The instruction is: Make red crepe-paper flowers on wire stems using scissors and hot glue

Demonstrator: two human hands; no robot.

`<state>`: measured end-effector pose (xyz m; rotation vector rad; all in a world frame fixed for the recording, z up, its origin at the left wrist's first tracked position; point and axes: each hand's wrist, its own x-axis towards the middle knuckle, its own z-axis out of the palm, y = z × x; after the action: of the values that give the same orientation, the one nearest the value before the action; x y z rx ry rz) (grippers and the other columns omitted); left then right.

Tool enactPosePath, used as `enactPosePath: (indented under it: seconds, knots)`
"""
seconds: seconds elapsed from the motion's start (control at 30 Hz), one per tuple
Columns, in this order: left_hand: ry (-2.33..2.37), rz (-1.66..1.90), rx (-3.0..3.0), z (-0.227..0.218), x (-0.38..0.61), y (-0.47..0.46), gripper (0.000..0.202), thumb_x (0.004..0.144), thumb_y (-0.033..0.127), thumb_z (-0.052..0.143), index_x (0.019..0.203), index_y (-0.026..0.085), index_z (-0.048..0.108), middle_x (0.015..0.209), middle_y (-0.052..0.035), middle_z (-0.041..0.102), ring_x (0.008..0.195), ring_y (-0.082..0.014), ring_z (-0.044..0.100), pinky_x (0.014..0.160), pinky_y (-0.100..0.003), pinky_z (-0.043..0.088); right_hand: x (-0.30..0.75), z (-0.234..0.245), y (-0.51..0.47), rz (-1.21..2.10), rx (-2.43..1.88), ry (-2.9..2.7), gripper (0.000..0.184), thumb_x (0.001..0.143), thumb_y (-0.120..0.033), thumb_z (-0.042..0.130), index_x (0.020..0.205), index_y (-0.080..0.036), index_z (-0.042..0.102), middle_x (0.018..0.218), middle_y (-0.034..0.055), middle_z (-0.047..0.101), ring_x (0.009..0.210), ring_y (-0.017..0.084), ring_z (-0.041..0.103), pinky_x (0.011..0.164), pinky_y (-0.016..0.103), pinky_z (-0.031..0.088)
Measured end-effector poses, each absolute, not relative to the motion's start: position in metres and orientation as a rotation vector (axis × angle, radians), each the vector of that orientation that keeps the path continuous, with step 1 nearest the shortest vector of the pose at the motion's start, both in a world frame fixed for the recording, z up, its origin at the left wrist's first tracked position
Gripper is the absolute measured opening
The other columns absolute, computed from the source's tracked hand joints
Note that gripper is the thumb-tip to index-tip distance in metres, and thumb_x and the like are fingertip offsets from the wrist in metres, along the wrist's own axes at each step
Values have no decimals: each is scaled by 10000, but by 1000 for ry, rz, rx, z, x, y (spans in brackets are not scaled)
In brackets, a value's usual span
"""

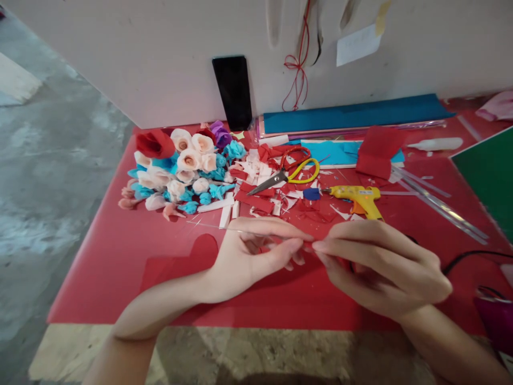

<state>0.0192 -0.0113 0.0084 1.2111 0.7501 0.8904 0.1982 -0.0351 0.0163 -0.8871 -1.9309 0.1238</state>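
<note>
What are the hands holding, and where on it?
A small red scrap, pinched by the left hand and right hand at opposite ends; it is mostly hidden.

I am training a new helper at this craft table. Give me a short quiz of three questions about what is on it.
1. True or false: the yellow glue gun lies left of the scissors.
2. What do the left hand and the right hand pinch between their fingertips? A) red paper scrap B) blue flower C) ribbon
3. Fill in: the black phone leans against the ____.
Key: 1 false; 2 A; 3 wall.
</note>
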Motion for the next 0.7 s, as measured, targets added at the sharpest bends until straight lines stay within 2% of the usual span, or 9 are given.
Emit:
enactPosePath:
  seconds: [0.3, 0.43, 0.57, 0.7]
  knots:
    - [722, 845, 1022, 7, 19, -12, 80, 759, 140, 659, 781, 148, 735, 637, -27, 713, 518, -113, 657, 486, -188, 581, 199, 19, -33, 35, -841, -2013, 136, 761, -46, 599, 775, -177, 632, 670, 35, 647, 527, 87, 590, 458, 172, 518]
    - [687, 815, 960, 7, 18, -12, 78, 763, 137, 657, 771, 148, 734, 647, -21, 714, 525, -101, 657, 480, -166, 570, 203, 16, -32, -10, -811, -2071, 162, 772, -65, 609, 758, -224, 639, 654, -10, 657, 499, 85, 585, 468, 180, 539]
    - [675, 779, 920, 6, 18, -11, 69, 761, 149, 664, 768, 152, 733, 646, -21, 720, 509, -98, 651, 479, -169, 570, 214, 5, -35, -48, -740, -2171, 150, 759, -80, 651, 833, -211, 653, 786, -10, 686, 577, 111, 611, 518, 227, 568]
    - [656, 752, 855, 6, 18, -10, 59, 753, 157, 675, 747, 164, 733, 650, -16, 721, 478, -82, 634, 468, -158, 562, 220, 3, -39, -27, -716, -2181, 174, 775, -57, 631, 913, -160, 656, 874, 2, 673, 661, 103, 616, 560, 209, 563]
